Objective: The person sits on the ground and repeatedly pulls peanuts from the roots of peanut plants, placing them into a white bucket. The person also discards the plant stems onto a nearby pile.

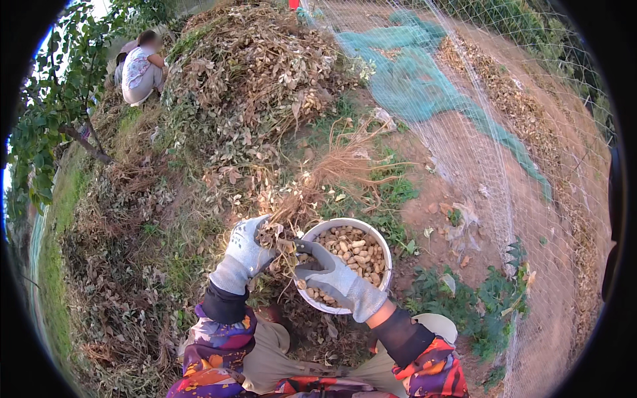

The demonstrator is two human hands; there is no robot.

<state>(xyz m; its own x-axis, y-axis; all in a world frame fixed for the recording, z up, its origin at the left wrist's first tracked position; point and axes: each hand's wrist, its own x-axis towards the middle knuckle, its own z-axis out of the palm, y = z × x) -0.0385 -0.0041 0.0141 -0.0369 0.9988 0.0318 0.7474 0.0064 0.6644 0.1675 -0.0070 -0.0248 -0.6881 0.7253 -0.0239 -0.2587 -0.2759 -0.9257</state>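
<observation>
A dried peanut plant (290,211) is in my gloved left hand (247,247), its brown stalks spreading away toward the upper right. My left fingers are closed round its tangled lower end. From the right, my gloved right hand (337,277) reaches across a white bucket (389,265), with thumb and fingers bent in on the same tangle. What lies right at those fingertips is partly hidden. Unshelled peanuts (358,249) fill much of the bucket, which stands just in front of my knees.
A big heap of dried peanut plants (245,79) rises ahead. Another person (142,69) squats at the far left beside a leafy tree (60,106). Wire netting (491,179) and green mesh (411,79) stretch along the right. Green weeds (471,298) grow right of the bucket.
</observation>
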